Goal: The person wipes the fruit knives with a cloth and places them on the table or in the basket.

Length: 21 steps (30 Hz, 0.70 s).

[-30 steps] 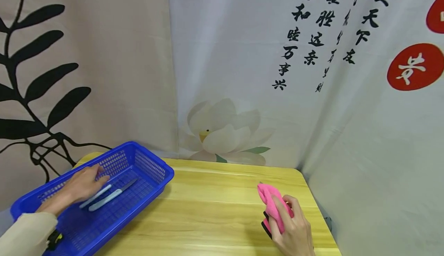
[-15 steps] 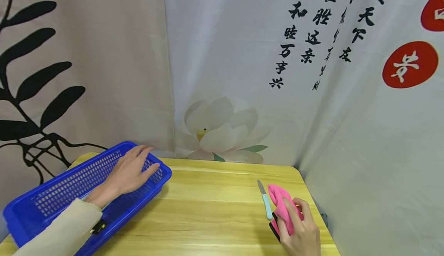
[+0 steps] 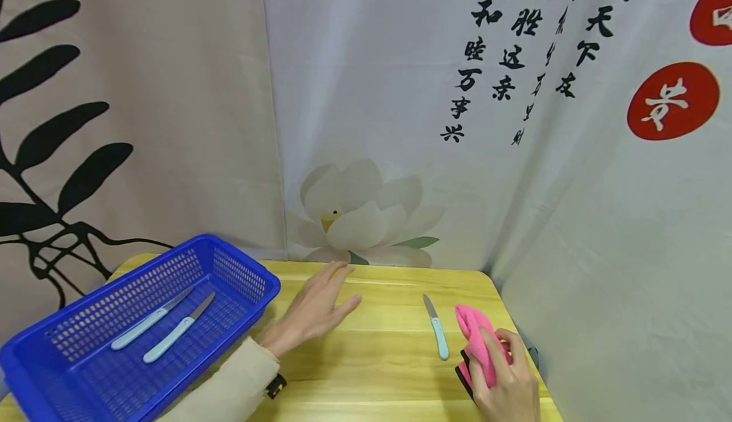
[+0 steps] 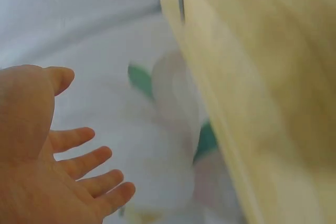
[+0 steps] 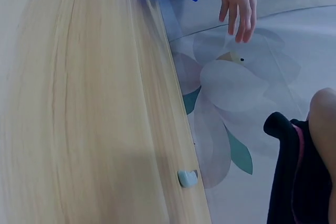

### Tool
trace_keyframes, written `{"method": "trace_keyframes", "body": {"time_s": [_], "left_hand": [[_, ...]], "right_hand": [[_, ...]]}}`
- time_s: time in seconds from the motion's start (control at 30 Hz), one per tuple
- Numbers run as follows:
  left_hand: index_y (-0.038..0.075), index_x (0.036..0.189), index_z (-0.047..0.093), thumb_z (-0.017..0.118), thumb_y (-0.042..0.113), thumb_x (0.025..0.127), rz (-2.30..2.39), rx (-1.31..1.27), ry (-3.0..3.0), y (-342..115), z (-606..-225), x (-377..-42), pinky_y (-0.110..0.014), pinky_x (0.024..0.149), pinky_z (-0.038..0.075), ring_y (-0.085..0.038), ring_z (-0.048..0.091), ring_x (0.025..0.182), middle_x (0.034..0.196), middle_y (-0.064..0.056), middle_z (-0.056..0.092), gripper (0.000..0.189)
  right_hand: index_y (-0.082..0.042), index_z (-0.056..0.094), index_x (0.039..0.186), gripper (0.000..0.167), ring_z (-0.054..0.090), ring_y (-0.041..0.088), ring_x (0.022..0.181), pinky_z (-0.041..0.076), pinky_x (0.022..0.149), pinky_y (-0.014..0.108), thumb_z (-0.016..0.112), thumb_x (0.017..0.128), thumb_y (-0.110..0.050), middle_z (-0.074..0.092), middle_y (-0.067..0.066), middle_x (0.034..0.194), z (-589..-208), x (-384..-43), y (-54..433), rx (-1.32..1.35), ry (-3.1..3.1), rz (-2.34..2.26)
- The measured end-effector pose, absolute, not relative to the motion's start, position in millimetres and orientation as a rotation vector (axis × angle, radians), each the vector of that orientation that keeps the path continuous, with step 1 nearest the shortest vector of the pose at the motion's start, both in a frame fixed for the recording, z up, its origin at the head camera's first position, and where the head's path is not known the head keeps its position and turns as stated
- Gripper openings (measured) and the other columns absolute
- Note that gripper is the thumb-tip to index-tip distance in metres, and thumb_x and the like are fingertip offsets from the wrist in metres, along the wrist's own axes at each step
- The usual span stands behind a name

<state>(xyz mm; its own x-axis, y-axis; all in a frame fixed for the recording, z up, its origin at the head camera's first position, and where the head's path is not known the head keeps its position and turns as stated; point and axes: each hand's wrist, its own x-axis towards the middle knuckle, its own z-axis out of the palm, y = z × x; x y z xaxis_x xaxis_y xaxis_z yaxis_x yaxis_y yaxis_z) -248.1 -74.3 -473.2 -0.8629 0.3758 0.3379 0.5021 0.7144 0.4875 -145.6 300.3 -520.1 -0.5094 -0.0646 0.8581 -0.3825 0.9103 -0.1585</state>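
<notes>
My left hand (image 3: 314, 311) hovers over the table, right of the basket, its fingers spread and holding nothing; the left wrist view shows the bare palm. On the table's right side my right hand (image 3: 506, 377) grips a bunched pink cloth (image 3: 477, 339) with black edging (image 5: 286, 166). Left of that cloth a small knife (image 3: 437, 330) with a pale blue handle lies on the wood, blade pointing to the back. Two similar knives, one on the left (image 3: 151, 319) and one on the right (image 3: 179, 328), lie side by side inside the blue basket (image 3: 243, 276).
The yellow wood-grain table (image 3: 343, 371) ends at the back against a hanging curtain (image 3: 366, 91) printed with a flower and characters. Another stretch of curtain (image 3: 617, 250) closes the right side. The basket takes up the table's left part.
My left hand has moved right, out of the basket and over the table, uncovering both knives inside. The right hand with the cloth has shifted slightly right, away from the third knife.
</notes>
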Motion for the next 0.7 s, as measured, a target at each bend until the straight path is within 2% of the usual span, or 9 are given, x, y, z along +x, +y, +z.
{"method": "trace_keyframes", "body": {"time_s": [0.2,0.5,0.7], "left_hand": [[0.002,0.165,0.051,0.064,0.043,0.115,-0.951,-0.816,-2.752,-12.0,-499.0,-247.4,-0.069,0.129,0.044,-0.048,0.048,0.161,0.171,-0.024,0.051,0.065],[0.003,0.163,0.053,0.064,0.05,0.114,-0.911,-0.767,-2.879,54.1,-526.0,-245.7,-0.061,0.129,0.048,-0.042,0.052,0.159,0.169,-0.022,0.054,0.069],[0.002,0.163,0.053,0.068,0.047,0.113,-0.884,-0.766,-2.917,89.3,-535.8,-245.1,-0.059,0.127,0.051,-0.042,0.054,0.157,0.167,-0.021,0.057,0.068]], "right_hand": [[-0.009,0.082,0.126,0.054,0.062,0.027,0.081,0.052,0.056,0.032,0.086,0.072,-0.01,0.068,0.021,0.115,-522.4,-145.4,310.0,0.299,-2.083,0.378],[-0.008,0.081,0.126,0.052,0.061,0.027,0.08,0.052,0.056,0.036,0.083,0.074,-0.009,0.067,0.021,0.113,-524.3,-147.2,316.5,0.28,-2.09,0.371],[-0.007,0.081,0.125,0.051,0.06,0.027,0.08,0.053,0.055,0.036,0.083,0.074,-0.008,0.067,0.021,0.113,-526.5,-147.6,320.1,0.258,-2.088,0.389]]}}
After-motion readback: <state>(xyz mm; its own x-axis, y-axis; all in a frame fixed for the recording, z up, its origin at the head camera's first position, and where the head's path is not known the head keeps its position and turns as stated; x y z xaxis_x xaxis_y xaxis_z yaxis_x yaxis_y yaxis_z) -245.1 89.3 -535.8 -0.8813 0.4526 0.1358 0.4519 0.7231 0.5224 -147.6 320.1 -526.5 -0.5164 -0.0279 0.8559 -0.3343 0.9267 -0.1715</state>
